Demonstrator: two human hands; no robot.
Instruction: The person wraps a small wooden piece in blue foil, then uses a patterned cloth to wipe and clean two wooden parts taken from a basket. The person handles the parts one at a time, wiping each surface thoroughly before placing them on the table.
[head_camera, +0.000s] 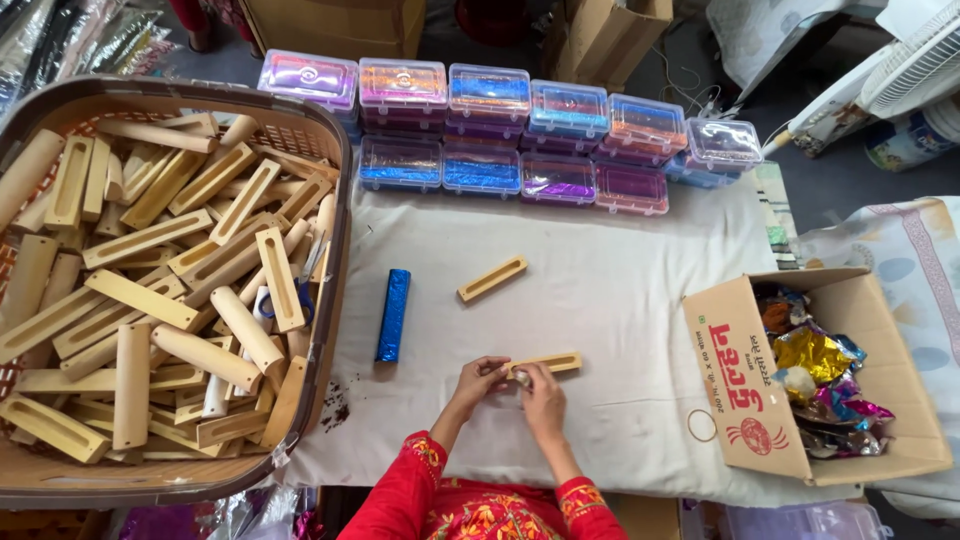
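Both hands meet at the near end of a slotted wooden block (543, 364), which lies flat on the white cloth (620, 290) covering the desk. Taking that block as the landmark: the left hand (482, 380) pinches its left end, fingers curled around it, and the right hand (541, 392) presses against the same end from just below, fingertips closed on something small and shiny there that is too small to make out. The rest of the block juts out to the right of the hands, uncovered.

For this fiddly work at the block's end, it seems best to keep the left hand as the steady clamp and let the right fingertips do the fine work, with the block kept low against the cloth so it cannot twist.

To the upper left of the block lies a second slotted block (492, 278), well apart, and further left a blue foil-wrapped stick (393, 314). Far left sits a big woven basket (335, 180) heaped with bare wooden blocks. Beyond the block, at the cloth's far edge, stand 2 rows of clear plastic boxes (520, 140) holding coloured foil. To the right an open cardboard box (735, 370) holds crumpled foil scraps.
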